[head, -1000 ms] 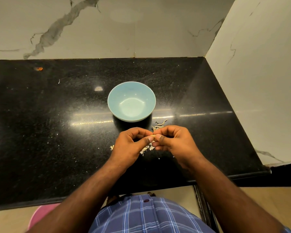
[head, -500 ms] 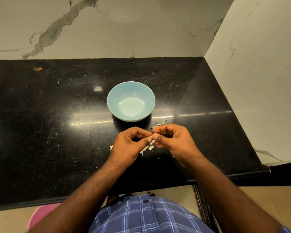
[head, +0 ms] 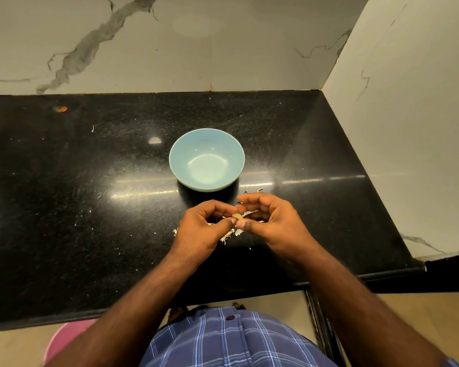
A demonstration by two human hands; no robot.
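A small pale clove-like piece, probably garlic [head: 236, 216], sits between the fingertips of both hands just above the black counter [head: 90, 207]. My left hand [head: 200, 229] pinches it with thumb and curled fingers. My right hand [head: 270, 221] pinches its other end, with its upper fingers lifted a little. Thin white peel scraps [head: 229, 234] lie on the counter under the hands. A light blue bowl [head: 206, 160] stands empty just beyond the hands.
Marble walls close the counter at the back and on the right. More peel bits [head: 252, 191] lie near the bowl's right side. A small orange speck [head: 61, 109] sits far left. The counter's front edge runs below my forearms, with a pink object [head: 66, 337] on the floor.
Both hands have stayed over the same spot. The right hand's upper fingers have lifted and spread slightly, and the pale piece shows more clearly between the fingertips.
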